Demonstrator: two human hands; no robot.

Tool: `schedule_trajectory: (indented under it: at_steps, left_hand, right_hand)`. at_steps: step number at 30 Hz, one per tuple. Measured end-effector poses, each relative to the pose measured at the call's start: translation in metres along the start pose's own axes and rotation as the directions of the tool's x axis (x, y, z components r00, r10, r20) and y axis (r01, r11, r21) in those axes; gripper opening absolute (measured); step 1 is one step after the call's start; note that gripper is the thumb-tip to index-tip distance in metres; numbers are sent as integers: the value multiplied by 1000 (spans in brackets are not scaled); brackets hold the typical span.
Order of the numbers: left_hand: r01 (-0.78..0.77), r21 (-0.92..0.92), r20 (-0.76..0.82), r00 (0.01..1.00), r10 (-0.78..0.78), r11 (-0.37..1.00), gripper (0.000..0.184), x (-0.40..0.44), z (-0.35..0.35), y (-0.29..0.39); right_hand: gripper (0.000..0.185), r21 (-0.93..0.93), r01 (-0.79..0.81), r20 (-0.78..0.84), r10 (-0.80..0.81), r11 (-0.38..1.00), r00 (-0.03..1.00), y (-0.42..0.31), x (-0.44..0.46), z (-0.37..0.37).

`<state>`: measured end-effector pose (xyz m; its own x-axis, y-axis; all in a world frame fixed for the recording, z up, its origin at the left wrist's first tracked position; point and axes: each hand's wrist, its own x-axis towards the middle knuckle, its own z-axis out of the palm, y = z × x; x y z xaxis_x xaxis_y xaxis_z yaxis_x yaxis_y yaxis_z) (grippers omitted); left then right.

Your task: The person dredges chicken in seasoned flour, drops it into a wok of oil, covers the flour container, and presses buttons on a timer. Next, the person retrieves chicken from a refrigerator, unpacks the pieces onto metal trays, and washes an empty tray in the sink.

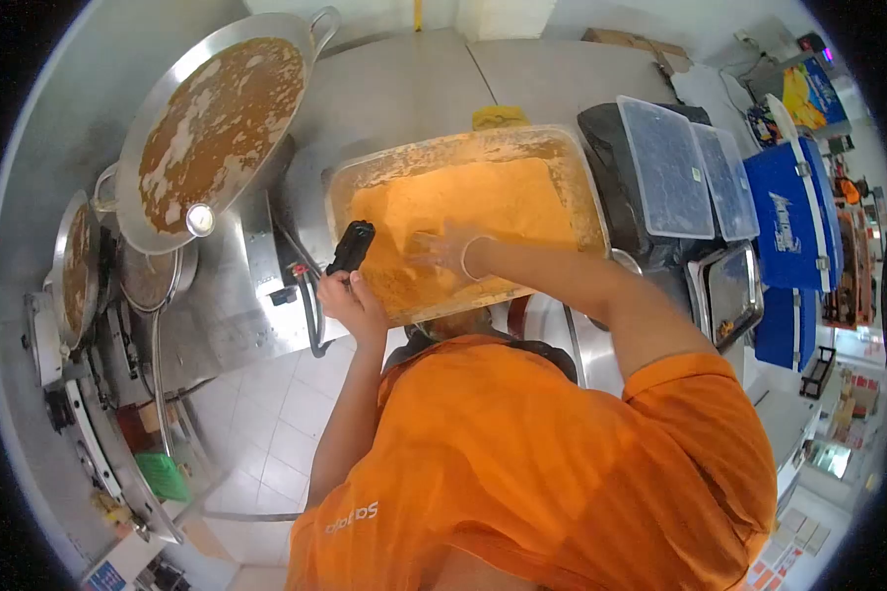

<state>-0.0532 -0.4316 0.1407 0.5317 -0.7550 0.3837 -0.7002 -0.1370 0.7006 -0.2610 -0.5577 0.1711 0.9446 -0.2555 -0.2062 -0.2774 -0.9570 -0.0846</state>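
Observation:
A large see-through plastic tub [589,187] stands on the steel counter in front of me, with a broad bed of orange powder [493,197] inside. My right hand [445,250] reaches into the tub, its fingers stretched out over the powder and touching it; whether anything lies under the palm is hidden. A pale band circles that wrist. At the tub's near left corner, my left hand [355,300] is closed around the lower end of a black oblong device [351,246], held up at a tilt. The device's exact kind does not show.
A big wok of bubbly brown oil [222,123] sits at the left, with a second pan [76,261] and a pot [158,281] nearby. Right of the tub are plastic lids [660,167], a metal tray [731,295] and blue cool boxes [788,217]. Yellow cloth [500,117] lies behind.

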Motion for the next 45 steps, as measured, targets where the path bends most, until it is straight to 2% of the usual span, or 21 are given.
schedule_trajectory:
  at_steps: [2, 6, 10, 12, 14, 17, 20, 22, 24, 26, 29, 31, 33, 35, 37, 38, 39, 40, 41, 43, 45]
  left_hand:
    - [25, 33, -4, 1000, -25, 999, 17, -1, 1, 1]
    - [32, 41, -25, 999, -31, 999, 15, -2, 3, 1]
    - [2, 42, -47, 999, 0, 999, 13, -2, 4, -3]
    - [4, 40, -66, 998, -2, 999, 13, -2, 3, -2]
    - [11, 13, -50, 999, -10, 1000, 13, -4, 1, 1]
    - [21, 27, -32, 999, -20, 999, 14, -5, 0, -10]
    - [74, 27, -22, 997, -74, 997, 16, -3, -1, -7]
    - [70, 12, -30, 997, -69, 997, 18, -5, -4, -3]
    - [78, 23, -15, 997, -78, 997, 19, -4, -8, -1]
    - [62, 14, -23, 998, -61, 998, 19, -1, -11, 1]
    - [57, 22, -27, 998, -57, 998, 19, 0, -14, 2]
    - [54, 35, -48, 997, -52, 998, 19, 1, -16, 5]
    - [51, 39, -81, 996, -48, 998, 18, 2, -15, 6]
    - [42, 42, -117, 992, -37, 998, 18, 1, -14, 7]
    - [77, 25, -106, 992, -74, 997, 20, 2, -16, 12]
    - [111, 110, 72, 990, -119, 988, 23, 4, -21, 18]
    - [140, 216, 220, 957, -188, 966, 25, 7, -27, 24]
    - [151, 226, 179, 965, -193, 962, 25, 2, -17, 14]
    - [163, 234, 137, 970, -199, 959, 25, -3, -8, 5]
    - [135, 154, 24, 990, -141, 979, 24, -8, -9, -5]
    - [95, 49, -20, 995, -94, 994, 21, -6, -27, 4]
  right_hand:
    - [65, 111, 8, 49, -13, 994, 999, 13, 24, 29]
    - [55, 338, -241, 248, 160, 910, 955, 33, 76, 100]
    - [55, 248, -448, 478, 294, 859, 828, 9, 51, 10]
    - [60, 7, -163, 16, 162, 987, 987, 2, 11, 56]
    - [65, -77, 47, -138, -57, 996, 989, 12, -5, 63]
    - [71, 108, 135, 15, -138, 985, 990, 31, 23, 41]
    - [69, 274, -259, 81, 246, 926, 966, 28, 60, 88]
    - [71, 366, -434, 280, 347, 823, 895, 21, 71, 74]
    - [72, 364, -420, 376, 281, 832, 883, 14, 67, 46]
    - [73, 292, -177, 379, 56, 940, 924, 18, 38, -3]
    - [74, 142, -705, 169, 684, 695, 709, 49, 48, 43]
    - [75, 265, -798, 123, 802, 541, 584, 36, 74, 62]
    - [73, 387, -726, 96, 758, 569, 645, 28, 88, 84]
    - [66, 494, -473, 50, 519, 730, 853, 26, 77, 123]
    - [62, 127, -194, 493, 108, 973, 863, 16, 59, 84]
    - [55, 104, 37, 174, -55, 994, 983, 15, 35, 99]
    - [52, 7, 163, -11, -163, 987, 987, 12, 8, 81]
    - [58, 60, 232, -76, -227, 971, 971, 19, 5, 94]
    - [63, 130, 182, -109, -169, 975, 980, 46, 5, 153]
    - [47, 240, -193, 54, 186, 951, 981, 36, 30, 129]
    - [51, 226, -329, 151, 301, 917, 942, 25, 65, 103]
